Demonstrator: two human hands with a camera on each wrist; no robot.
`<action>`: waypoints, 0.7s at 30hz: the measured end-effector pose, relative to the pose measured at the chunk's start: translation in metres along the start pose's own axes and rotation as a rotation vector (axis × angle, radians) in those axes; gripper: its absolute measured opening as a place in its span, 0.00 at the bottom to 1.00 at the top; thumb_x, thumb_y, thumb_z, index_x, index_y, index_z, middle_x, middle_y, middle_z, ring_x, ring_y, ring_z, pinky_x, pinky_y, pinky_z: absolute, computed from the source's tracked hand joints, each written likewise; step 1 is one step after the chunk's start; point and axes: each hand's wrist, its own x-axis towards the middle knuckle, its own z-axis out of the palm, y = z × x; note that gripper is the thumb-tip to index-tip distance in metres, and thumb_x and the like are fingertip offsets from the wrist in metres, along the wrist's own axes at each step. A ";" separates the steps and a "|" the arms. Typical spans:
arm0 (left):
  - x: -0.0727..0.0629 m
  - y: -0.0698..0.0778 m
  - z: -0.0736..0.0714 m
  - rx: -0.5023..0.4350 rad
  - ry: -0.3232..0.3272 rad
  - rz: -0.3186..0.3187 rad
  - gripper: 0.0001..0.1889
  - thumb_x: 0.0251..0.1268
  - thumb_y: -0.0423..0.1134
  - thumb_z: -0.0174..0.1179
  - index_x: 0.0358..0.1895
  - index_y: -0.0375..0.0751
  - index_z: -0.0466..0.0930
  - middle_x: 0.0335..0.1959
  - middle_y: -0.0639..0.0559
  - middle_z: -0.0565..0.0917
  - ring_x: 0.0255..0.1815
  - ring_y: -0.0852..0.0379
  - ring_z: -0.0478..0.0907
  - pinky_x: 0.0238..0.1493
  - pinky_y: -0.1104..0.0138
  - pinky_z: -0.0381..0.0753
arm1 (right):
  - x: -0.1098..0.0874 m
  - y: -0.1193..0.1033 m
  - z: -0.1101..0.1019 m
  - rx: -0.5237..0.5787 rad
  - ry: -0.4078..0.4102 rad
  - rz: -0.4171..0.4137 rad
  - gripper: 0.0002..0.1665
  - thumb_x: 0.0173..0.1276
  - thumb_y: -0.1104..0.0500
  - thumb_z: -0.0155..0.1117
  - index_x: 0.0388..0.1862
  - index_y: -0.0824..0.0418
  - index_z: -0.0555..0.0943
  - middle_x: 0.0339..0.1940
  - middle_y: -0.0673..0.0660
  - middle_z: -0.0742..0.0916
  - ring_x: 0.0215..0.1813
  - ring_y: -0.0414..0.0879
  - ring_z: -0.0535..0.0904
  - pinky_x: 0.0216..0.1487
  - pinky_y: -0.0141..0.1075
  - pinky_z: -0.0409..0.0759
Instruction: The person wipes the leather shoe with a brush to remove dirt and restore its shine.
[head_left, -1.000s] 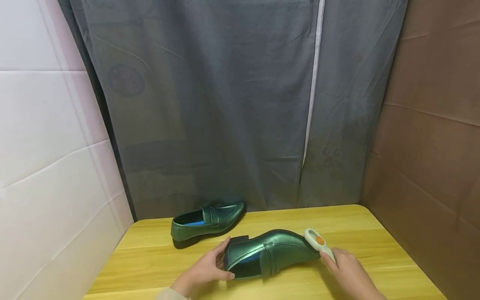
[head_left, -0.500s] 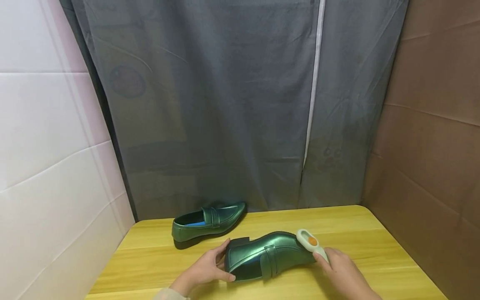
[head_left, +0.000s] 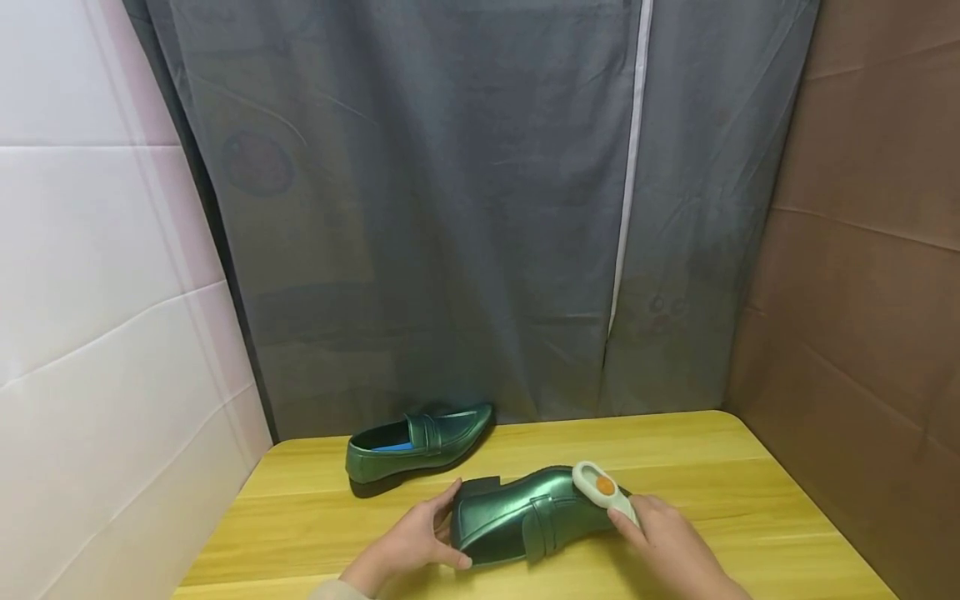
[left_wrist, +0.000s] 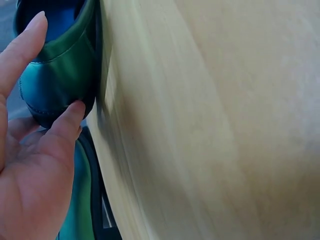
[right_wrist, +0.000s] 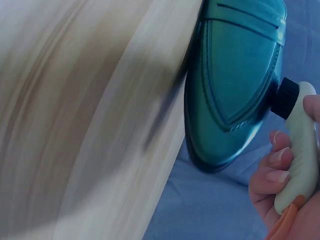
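A metallic green loafer [head_left: 558, 504] lies tipped on its side on the table, its opening facing me and its toe pointing right. My left hand [head_left: 408, 537] grips it at the heel, thumb by the opening's rim and fingers behind. In the left wrist view, the green heel [left_wrist: 60, 85] sits between thumb and fingers, and a blue insole shows inside. My right hand [head_left: 663, 533] holds a pale shoe brush [head_left: 603, 487] with an orange spot over the toe. Seen from the right wrist, the brush's dark bristles [right_wrist: 286, 97] meet the upper near the toe, and an orange strap hangs from its handle.
The matching green loafer [head_left: 420, 450] stands upright at the back left of the wooden table [head_left: 300, 517], close to a grey curtain [head_left: 465, 233]. A white panel [head_left: 112, 292] bounds the left side and a brown one [head_left: 855, 250] the right.
My right hand has slid the brush leftward along the shoe, from the toe tip toward the strap. The left hand keeps its grip on the heel.
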 end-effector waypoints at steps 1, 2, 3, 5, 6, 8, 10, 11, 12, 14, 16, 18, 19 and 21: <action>0.000 0.000 0.000 -0.003 0.003 -0.002 0.64 0.44 0.33 0.81 0.81 0.34 0.42 0.80 0.29 0.52 0.80 0.31 0.52 0.71 0.52 0.69 | 0.000 -0.002 0.001 -0.004 -0.004 -0.012 0.15 0.74 0.44 0.62 0.34 0.52 0.79 0.30 0.45 0.81 0.34 0.38 0.74 0.37 0.38 0.77; 0.000 0.001 0.001 -0.009 0.003 -0.002 0.64 0.44 0.32 0.81 0.81 0.34 0.42 0.80 0.29 0.51 0.80 0.31 0.52 0.71 0.51 0.69 | 0.001 -0.005 0.001 -0.006 -0.007 -0.021 0.15 0.74 0.43 0.62 0.33 0.51 0.79 0.29 0.44 0.80 0.33 0.37 0.73 0.36 0.37 0.77; -0.001 0.001 0.002 -0.012 0.005 -0.005 0.64 0.44 0.32 0.81 0.81 0.34 0.42 0.80 0.29 0.51 0.79 0.30 0.52 0.71 0.51 0.69 | 0.001 -0.008 0.002 -0.010 -0.012 -0.033 0.15 0.74 0.43 0.62 0.32 0.50 0.79 0.28 0.43 0.79 0.32 0.36 0.72 0.35 0.35 0.75; -0.001 0.002 0.003 -0.017 0.006 -0.009 0.64 0.44 0.31 0.81 0.81 0.33 0.41 0.80 0.28 0.51 0.79 0.30 0.52 0.71 0.50 0.69 | 0.002 -0.013 0.004 -0.019 -0.023 -0.053 0.16 0.74 0.42 0.62 0.31 0.50 0.78 0.27 0.42 0.77 0.31 0.36 0.70 0.34 0.33 0.73; -0.002 0.003 0.003 -0.018 0.007 -0.012 0.64 0.45 0.31 0.81 0.81 0.32 0.40 0.80 0.28 0.51 0.79 0.30 0.52 0.71 0.50 0.69 | 0.002 -0.016 0.006 -0.027 -0.028 -0.062 0.16 0.73 0.42 0.62 0.31 0.50 0.78 0.26 0.42 0.76 0.30 0.36 0.69 0.33 0.32 0.72; -0.003 0.003 0.004 -0.019 0.010 -0.016 0.64 0.45 0.32 0.80 0.80 0.29 0.40 0.80 0.27 0.51 0.79 0.30 0.52 0.71 0.50 0.68 | 0.003 -0.020 0.009 -0.042 -0.042 -0.079 0.18 0.74 0.40 0.61 0.31 0.51 0.78 0.26 0.43 0.75 0.30 0.36 0.68 0.32 0.32 0.71; -0.004 0.004 0.005 -0.018 0.016 -0.018 0.64 0.45 0.32 0.80 0.80 0.27 0.40 0.80 0.27 0.52 0.79 0.30 0.53 0.71 0.50 0.69 | 0.004 -0.024 0.011 -0.051 -0.059 -0.086 0.19 0.74 0.38 0.59 0.33 0.51 0.78 0.28 0.43 0.75 0.31 0.37 0.68 0.32 0.33 0.71; -0.004 0.004 0.005 -0.025 0.017 -0.017 0.64 0.46 0.32 0.80 0.80 0.26 0.40 0.79 0.27 0.52 0.78 0.30 0.54 0.70 0.51 0.70 | 0.004 -0.026 0.011 -0.050 -0.067 -0.089 0.20 0.74 0.38 0.58 0.34 0.52 0.79 0.28 0.43 0.75 0.31 0.37 0.68 0.32 0.34 0.71; -0.005 0.004 0.005 -0.024 0.021 -0.019 0.63 0.46 0.33 0.80 0.79 0.26 0.40 0.79 0.26 0.53 0.78 0.30 0.56 0.70 0.51 0.71 | 0.004 -0.028 0.012 -0.052 -0.071 -0.098 0.21 0.74 0.37 0.58 0.35 0.52 0.79 0.28 0.43 0.76 0.31 0.37 0.68 0.32 0.34 0.71; -0.006 0.004 0.005 -0.031 0.024 -0.024 0.62 0.47 0.34 0.80 0.79 0.24 0.41 0.78 0.25 0.55 0.76 0.29 0.60 0.68 0.52 0.74 | 0.004 -0.031 0.013 -0.054 -0.073 -0.115 0.21 0.75 0.37 0.57 0.35 0.52 0.79 0.29 0.42 0.75 0.31 0.36 0.68 0.32 0.34 0.71; -0.007 0.003 0.005 -0.036 0.028 -0.032 0.61 0.48 0.35 0.80 0.77 0.21 0.43 0.76 0.23 0.59 0.74 0.29 0.64 0.66 0.53 0.77 | 0.005 -0.033 0.015 -0.061 -0.060 -0.143 0.20 0.75 0.37 0.56 0.34 0.51 0.79 0.28 0.41 0.75 0.31 0.36 0.68 0.33 0.33 0.71; -0.008 0.003 0.005 -0.032 0.038 -0.054 0.60 0.48 0.36 0.80 0.76 0.18 0.44 0.73 0.23 0.63 0.72 0.29 0.68 0.63 0.54 0.79 | 0.005 -0.034 0.016 -0.075 -0.042 -0.171 0.20 0.76 0.37 0.56 0.34 0.51 0.79 0.28 0.40 0.75 0.31 0.35 0.67 0.33 0.33 0.72; -0.008 0.003 0.005 -0.029 0.042 -0.066 0.60 0.48 0.37 0.80 0.76 0.18 0.45 0.72 0.23 0.66 0.71 0.30 0.70 0.62 0.54 0.80 | 0.006 -0.035 0.017 -0.080 -0.039 -0.182 0.20 0.76 0.37 0.56 0.33 0.50 0.78 0.28 0.40 0.75 0.31 0.35 0.67 0.33 0.33 0.72; -0.008 0.004 0.005 -0.014 0.055 -0.091 0.59 0.47 0.38 0.81 0.75 0.18 0.48 0.69 0.24 0.70 0.68 0.32 0.73 0.61 0.54 0.81 | 0.007 -0.036 0.018 -0.085 -0.037 -0.199 0.21 0.76 0.37 0.55 0.33 0.51 0.78 0.28 0.40 0.75 0.32 0.35 0.68 0.33 0.34 0.72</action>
